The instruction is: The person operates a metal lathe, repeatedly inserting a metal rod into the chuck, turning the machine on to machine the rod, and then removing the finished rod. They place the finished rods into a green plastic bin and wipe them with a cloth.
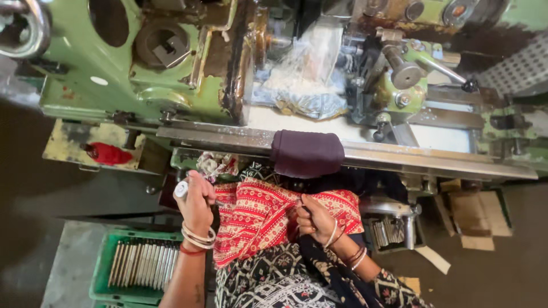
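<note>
Red patterned cloth (pixel 260 217) is gripped by both hands: left (pixel 197 205), right (pixel 314 219).

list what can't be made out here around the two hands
Head view:
- Left hand: its fist hides most of the small white-ended piece.
- Right hand: anything it pinches is buried in the red patterned cloth.
- Green crate of metal rods: cut off by the bottom edge.

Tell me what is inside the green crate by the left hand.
The green crate holds a row of long pale metal rods lying side by side. The left hand and forearm cover its right end, and anything under the rods is hidden.
</note>
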`<state>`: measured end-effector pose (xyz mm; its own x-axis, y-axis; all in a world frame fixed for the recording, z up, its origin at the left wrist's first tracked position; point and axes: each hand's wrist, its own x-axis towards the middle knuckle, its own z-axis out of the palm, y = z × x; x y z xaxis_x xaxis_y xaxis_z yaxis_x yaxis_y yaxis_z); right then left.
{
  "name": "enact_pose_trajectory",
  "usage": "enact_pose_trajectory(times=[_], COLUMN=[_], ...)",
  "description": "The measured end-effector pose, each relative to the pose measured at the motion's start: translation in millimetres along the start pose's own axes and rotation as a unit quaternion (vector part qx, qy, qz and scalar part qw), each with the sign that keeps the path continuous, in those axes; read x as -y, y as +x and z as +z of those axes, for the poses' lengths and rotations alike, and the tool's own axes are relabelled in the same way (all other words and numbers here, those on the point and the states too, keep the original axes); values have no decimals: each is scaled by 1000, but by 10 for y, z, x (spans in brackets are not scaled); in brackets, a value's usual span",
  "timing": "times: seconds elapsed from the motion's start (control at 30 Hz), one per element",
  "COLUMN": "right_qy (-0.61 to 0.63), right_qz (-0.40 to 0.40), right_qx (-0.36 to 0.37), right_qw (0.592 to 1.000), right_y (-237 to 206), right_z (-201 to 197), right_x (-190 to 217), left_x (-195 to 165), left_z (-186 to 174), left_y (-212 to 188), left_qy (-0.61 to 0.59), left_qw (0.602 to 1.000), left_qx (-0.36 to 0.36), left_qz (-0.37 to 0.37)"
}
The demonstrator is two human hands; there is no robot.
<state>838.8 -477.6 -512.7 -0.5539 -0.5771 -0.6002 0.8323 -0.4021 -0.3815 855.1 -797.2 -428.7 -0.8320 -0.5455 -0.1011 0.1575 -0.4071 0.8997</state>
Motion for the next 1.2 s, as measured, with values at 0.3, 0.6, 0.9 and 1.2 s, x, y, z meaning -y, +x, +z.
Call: enact_pose_trajectory(times=[0.3,0.6,0.9,1.2], right_qy=[-119,-149,-316,-627], right_qz=[-54,-229,-427,-622], right_qx=[26,-44,-176,-342], right_qw=[991,961,829,321], right_y=[-79,-378,-1002,-1408], right_z=[46,-421,-602,-658], right_x=[164,738,1405,4066], left_x=[81,60,-473,-124], left_z=[508,1098,1858,3884], left_y=[139,154,194,1761], left_qy=[10,194,148,30], left_qw=[993,974,953,944], left_qx=[-4,105,234,328], left_qz=[-118,-43,-126,-23])
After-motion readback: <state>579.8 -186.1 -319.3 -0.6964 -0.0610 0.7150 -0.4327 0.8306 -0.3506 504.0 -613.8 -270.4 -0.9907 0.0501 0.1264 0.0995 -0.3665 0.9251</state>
